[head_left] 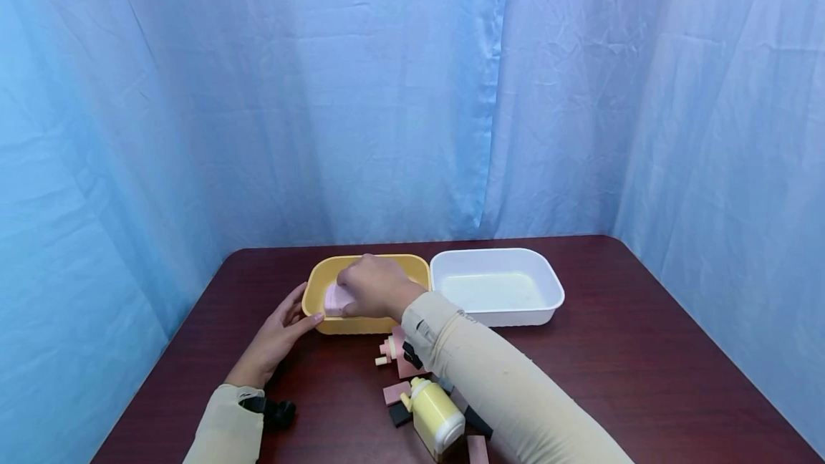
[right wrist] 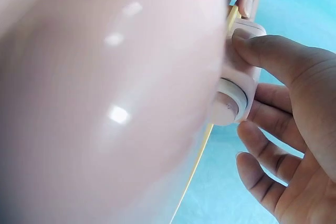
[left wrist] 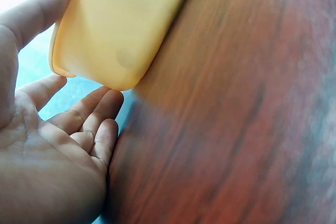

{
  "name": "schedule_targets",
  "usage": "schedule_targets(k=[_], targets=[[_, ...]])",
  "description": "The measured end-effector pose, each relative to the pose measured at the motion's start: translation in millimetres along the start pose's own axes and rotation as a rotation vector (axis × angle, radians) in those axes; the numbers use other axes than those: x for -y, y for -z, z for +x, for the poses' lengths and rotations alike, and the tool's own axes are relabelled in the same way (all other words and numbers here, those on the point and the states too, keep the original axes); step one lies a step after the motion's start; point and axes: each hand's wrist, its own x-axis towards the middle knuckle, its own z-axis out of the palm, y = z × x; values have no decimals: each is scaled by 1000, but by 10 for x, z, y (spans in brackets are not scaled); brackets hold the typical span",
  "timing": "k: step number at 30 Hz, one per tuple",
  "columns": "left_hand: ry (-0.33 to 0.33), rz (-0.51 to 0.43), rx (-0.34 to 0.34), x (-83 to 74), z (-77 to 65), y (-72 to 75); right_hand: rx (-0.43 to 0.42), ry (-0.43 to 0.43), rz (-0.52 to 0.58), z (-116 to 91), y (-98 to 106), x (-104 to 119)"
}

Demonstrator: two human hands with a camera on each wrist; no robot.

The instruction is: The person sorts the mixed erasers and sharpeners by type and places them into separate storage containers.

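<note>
My right hand (head_left: 377, 286) reaches into the yellow bin (head_left: 370, 328) and grips a pink block-shaped object (head_left: 337, 299) inside it. In the right wrist view, this object (right wrist: 244, 66) has rounded edges and a round knob with a pale ring; thumb and fingers press it from opposite sides. My left hand (head_left: 276, 341) touches the bin's left end from outside, thumb and fingertips spread around its corner. Seen from the left wrist, the fingers (left wrist: 107, 103) lie fairly straight against the bin (left wrist: 123, 30).
A white bin (head_left: 496, 317) stands right of the yellow one. Nearer me lie a yellow crank pencil sharpener (head_left: 435, 410), a pink one (head_left: 402, 353) partly hidden by my right sleeve, and several small pink and black blocks (head_left: 399, 415). Blue curtains (head_left: 399, 92) surround the table.
</note>
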Motion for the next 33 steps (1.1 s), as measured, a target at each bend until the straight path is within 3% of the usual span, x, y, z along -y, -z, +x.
schedule_targets(k=[33], targets=[[-4, -9, -4, 11, -7, -9, 82, -20, 28, 8, -28, 51]])
